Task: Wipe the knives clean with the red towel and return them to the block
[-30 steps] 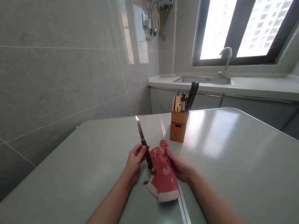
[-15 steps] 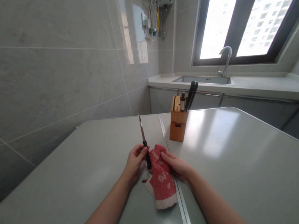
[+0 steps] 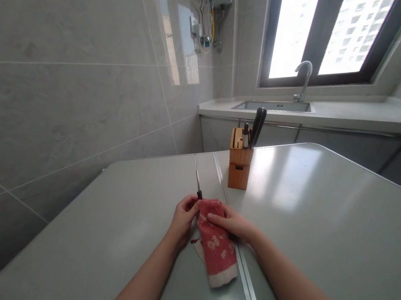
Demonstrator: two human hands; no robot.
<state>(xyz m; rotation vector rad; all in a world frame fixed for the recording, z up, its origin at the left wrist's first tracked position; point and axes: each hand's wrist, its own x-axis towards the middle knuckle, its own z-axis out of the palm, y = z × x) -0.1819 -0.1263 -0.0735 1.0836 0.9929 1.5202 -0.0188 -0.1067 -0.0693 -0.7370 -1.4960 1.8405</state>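
My left hand (image 3: 184, 217) grips a dark-handled kitchen knife (image 3: 197, 180), its handle mostly inside my fingers and its narrow steel blade pointing up and away. My right hand (image 3: 228, 222) lies flat across a red terry cloth (image 3: 216, 250), fingers toward the knife. That cloth has a white pattern and a white band at its near end. Its upper end touches the side of my left hand. A small dark red scrap (image 3: 194, 240) lies on the table beside the cloth.
A wooden knife block (image 3: 239, 159) holding several dark-handled knives stands just beyond my hands on the grey table (image 3: 326, 229). A metal seam strip (image 3: 247, 293) crosses the table. Behind are a steel sink (image 3: 272, 107), a faucet (image 3: 304, 80) and a window.
The knife has swung from leaning left to nearly upright, with its blade turned edge-on. The cloth now lies straighter and reaches closer to me, and my right hand has moved further onto it.
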